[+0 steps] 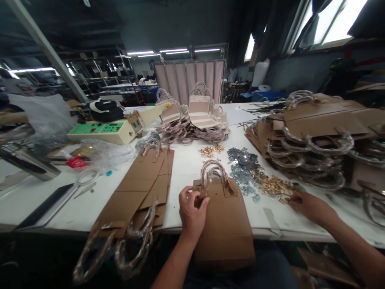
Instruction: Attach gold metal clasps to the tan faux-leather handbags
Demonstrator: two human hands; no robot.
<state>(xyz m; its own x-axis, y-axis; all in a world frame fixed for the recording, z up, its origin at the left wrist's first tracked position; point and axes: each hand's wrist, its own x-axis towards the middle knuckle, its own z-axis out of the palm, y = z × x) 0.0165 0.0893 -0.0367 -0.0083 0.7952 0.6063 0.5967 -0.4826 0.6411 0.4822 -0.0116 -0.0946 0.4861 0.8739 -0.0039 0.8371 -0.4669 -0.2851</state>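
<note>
A brown bag piece [224, 224] with plastic-wrapped handles [215, 168] hangs over the table's front edge in the middle. My left hand [193, 208] grips its upper left edge, fingers curled and the thumb on the front. A small dark hole shows near the top of the piece. To the right, my right hand [309, 204] is at the edge of a pile of small gold metal fittings [275, 186], its fingertips pinched together. What lies between those fingertips is hidden. A heap of flat grey metal plates [243, 164] lies beside the gold fittings.
Brown bag pieces [132, 192] overlap on the left, handles over the edge. A tall stack of brown pieces [325, 116] rises at right. Pale bag pieces [200, 110] stand behind, near a second gold pile [211, 151]. A cream machine [102, 131] sits back left.
</note>
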